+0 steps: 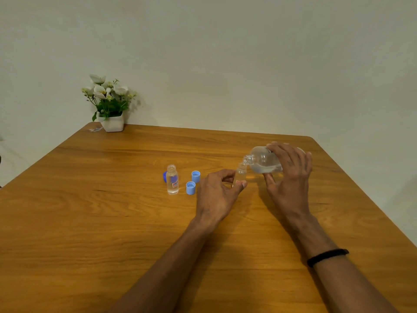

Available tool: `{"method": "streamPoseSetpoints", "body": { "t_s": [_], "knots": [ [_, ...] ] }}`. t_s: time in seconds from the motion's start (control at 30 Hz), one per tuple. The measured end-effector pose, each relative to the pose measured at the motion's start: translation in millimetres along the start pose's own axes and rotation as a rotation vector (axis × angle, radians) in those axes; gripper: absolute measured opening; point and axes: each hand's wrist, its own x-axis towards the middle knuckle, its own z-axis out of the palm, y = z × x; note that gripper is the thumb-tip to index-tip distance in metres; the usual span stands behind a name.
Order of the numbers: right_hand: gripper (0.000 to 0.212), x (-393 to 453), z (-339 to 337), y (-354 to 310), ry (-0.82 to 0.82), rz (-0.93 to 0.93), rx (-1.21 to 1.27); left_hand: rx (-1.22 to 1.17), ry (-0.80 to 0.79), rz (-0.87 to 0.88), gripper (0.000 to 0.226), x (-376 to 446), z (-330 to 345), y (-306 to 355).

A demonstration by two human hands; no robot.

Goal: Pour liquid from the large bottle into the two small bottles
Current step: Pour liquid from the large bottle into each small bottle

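Observation:
My right hand [290,175] grips the large clear bottle [261,160], tipped on its side with its open mouth pointing left. That mouth sits just above the neck of a small clear bottle [241,173], which my left hand [217,193] pinches between thumb and fingers on the table. A second small bottle [172,180] stands upright and uncapped to the left, holding clear liquid. Two light blue caps [195,176] [190,187] lie between the small bottles, open side up. A darker blue cap [165,176] lies behind the left bottle.
The wooden table [112,222] ends at a plain wall. A white pot of flowers [110,105] stands at the far left corner with a small scrap beside it. A black band circles my right wrist [327,256].

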Motion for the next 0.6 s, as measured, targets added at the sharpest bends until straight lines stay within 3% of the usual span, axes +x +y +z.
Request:
{"method": "streamPoseSetpoints", "body": {
  "t_s": [0.6],
  "knots": [
    [0.075,-0.7,-0.8,-1.9,0.0,0.009,0.011,0.029,0.004,0.0,0.037,-0.5,-1.1,1.5]
  ]
}}
